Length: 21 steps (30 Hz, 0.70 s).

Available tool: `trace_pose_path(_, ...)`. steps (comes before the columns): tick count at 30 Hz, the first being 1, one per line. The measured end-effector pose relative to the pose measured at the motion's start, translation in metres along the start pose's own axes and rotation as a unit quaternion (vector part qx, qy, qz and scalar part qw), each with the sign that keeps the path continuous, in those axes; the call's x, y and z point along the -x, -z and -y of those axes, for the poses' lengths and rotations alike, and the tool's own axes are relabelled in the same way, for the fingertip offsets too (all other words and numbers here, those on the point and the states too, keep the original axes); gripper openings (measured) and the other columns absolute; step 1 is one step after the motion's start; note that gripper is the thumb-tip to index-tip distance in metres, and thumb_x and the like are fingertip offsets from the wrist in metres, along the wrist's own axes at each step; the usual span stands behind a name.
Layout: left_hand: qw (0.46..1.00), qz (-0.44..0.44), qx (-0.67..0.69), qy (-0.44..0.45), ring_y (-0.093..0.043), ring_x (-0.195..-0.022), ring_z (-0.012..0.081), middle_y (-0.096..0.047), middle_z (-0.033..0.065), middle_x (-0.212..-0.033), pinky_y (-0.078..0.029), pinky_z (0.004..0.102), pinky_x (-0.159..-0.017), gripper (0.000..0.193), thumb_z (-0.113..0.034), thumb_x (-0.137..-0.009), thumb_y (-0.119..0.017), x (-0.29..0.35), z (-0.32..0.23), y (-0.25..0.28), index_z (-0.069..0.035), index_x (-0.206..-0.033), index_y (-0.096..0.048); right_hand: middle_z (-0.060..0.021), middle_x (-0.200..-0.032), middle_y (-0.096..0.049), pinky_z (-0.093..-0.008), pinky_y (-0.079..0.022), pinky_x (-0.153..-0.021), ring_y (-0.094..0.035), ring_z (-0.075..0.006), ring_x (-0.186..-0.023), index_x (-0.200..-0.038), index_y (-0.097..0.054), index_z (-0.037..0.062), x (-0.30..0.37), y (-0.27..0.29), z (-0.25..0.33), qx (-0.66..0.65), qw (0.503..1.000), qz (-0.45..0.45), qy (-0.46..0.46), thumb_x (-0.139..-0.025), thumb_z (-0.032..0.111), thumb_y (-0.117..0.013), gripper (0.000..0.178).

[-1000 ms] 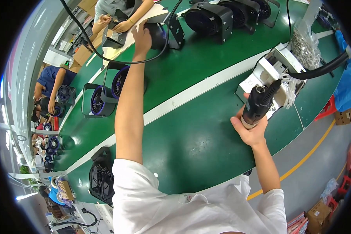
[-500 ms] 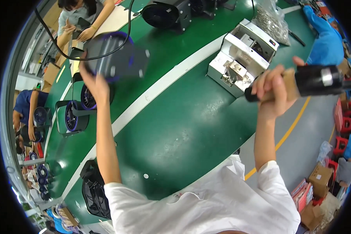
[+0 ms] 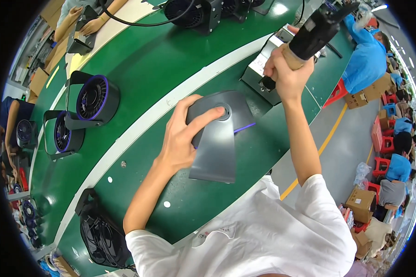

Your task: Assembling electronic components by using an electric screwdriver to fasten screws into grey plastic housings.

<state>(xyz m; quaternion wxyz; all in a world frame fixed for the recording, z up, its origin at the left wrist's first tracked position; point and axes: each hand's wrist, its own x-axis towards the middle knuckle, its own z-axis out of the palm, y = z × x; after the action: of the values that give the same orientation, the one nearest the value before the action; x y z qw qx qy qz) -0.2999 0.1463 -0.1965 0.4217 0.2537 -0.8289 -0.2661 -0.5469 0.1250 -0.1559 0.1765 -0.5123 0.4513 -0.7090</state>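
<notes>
Cardboard box (image 3: 360, 201), black bag (image 3: 101, 233) (probably)

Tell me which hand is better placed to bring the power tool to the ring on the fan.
Probably the right hand: it grips the power tool, raised and apart from the fan. The left hand is busy holding the fan, its thumb at the ring.

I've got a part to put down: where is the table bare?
Beyond the white strip, the green table is bare between the two purple-rimmed fans and the black fans at the top. A smaller patch lies between the grey fan in the left hand and the table's near edge. Crowded: the white machine, partly hidden by the right hand and black tool.
</notes>
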Motion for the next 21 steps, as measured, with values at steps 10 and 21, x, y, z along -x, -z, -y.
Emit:
trace_pose_path(10,0.999,-0.042,0.003,0.003,-0.056,-0.105,0.0342,-0.053,0.0178,-0.122,-0.050,0.0421,-0.086,0.063,-0.014,-0.060,-0.080,0.003,-0.006,-0.007,-0.014,-0.121,-0.066,-0.0096,-0.060,-0.045,-0.0297,-0.041,-0.037,-0.044,-0.0145,-0.040,-0.096,-0.045,-0.0072,-0.002,-0.042,0.101,-0.188,0.970,0.151,-0.011,-0.084,0.004,-0.050,0.017)
trace_pose_path(21,0.998,-0.050,0.039,-0.005,-0.056,-0.104,0.0335,-0.054,0.0166,-0.122,-0.050,0.0407,-0.085,0.064,-0.010,-0.058,-0.080,0.000,-0.011,-0.005,-0.013,-0.121,-0.066,-0.0092,-0.060,-0.045,-0.0290,-0.041,-0.036,-0.043,-0.0145,-0.038,-0.088,-0.042,-0.0043,0.013,-0.071,0.108,-0.171,0.972,0.157,0.027,-0.084,0.002,-0.044,0.007)
